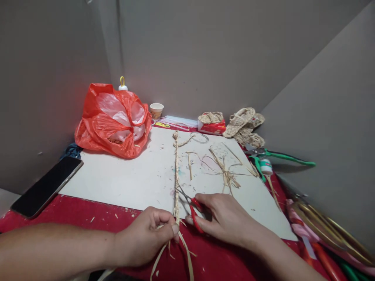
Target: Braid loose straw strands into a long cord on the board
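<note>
A long, thin straw braid (176, 164) runs up the middle of a white board (117, 175). My left hand (154, 232) pinches its near end between thumb and fingers, and loose flat strands (187, 253) trail below toward me. Red-handled scissors (193, 212) are in my right hand (224, 216), their blades parted and pointing at the braid's side. Whether the blades touch the straw I cannot tell. Small straw clippings lie about on the board. To the right, a tied bunch of straw strands (227, 173) rests on the board.
A red plastic bag (114, 125) and a phone (47, 187) lie left. At the back are a paper cup (156, 110) and woven straw sandals (241, 123). Green-handled pliers (287, 157), a small white bottle (266, 166) and brass-coloured hoops (328, 230) sit right. Grey panels surround the red-covered table.
</note>
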### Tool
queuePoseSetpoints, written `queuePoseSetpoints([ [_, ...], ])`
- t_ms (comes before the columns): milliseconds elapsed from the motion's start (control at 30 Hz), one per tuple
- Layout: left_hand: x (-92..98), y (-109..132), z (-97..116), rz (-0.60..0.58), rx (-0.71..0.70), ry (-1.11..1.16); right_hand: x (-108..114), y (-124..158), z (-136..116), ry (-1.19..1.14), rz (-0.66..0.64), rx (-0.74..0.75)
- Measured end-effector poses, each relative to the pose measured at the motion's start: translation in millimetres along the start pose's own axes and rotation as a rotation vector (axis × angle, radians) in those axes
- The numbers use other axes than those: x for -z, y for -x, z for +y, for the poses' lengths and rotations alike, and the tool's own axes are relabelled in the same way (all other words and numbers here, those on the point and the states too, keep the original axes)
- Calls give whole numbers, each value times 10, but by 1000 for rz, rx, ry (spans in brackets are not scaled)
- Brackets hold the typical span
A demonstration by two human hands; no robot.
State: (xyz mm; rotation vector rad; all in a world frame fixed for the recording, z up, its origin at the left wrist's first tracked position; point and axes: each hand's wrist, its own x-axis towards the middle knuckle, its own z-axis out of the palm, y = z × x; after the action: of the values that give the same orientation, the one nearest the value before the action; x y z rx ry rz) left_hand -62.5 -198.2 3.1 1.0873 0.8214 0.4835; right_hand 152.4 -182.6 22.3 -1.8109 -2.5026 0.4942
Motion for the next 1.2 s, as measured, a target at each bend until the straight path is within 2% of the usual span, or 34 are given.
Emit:
queuePoseSetpoints([
  [200, -19, 11, -1, 21, -2, 105, -89, -54, 39, 7, 25, -30],
  [367, 1, 18, -8, 3, -22, 86, -173, -81, 101, 7, 9, -46],
  [567, -3, 52, 69, -9, 43, 82, -124, -19, 60, 72, 40, 43],
  [700, -4, 38, 60, -31, 10, 46, -127, -5, 108, 52, 4, 70],
  [867, -18, 34, 41, -1, -1, 64, -44, 49, 186, -12, 36, 47],
  [1033, -25, 36, 6, -4, -1, 118, 94, 171, 137, -85, -65, 84],
  [1200, -17, 49, -40, -10, -8, 145, 121, 233, 51, -96, -153, 143],
])
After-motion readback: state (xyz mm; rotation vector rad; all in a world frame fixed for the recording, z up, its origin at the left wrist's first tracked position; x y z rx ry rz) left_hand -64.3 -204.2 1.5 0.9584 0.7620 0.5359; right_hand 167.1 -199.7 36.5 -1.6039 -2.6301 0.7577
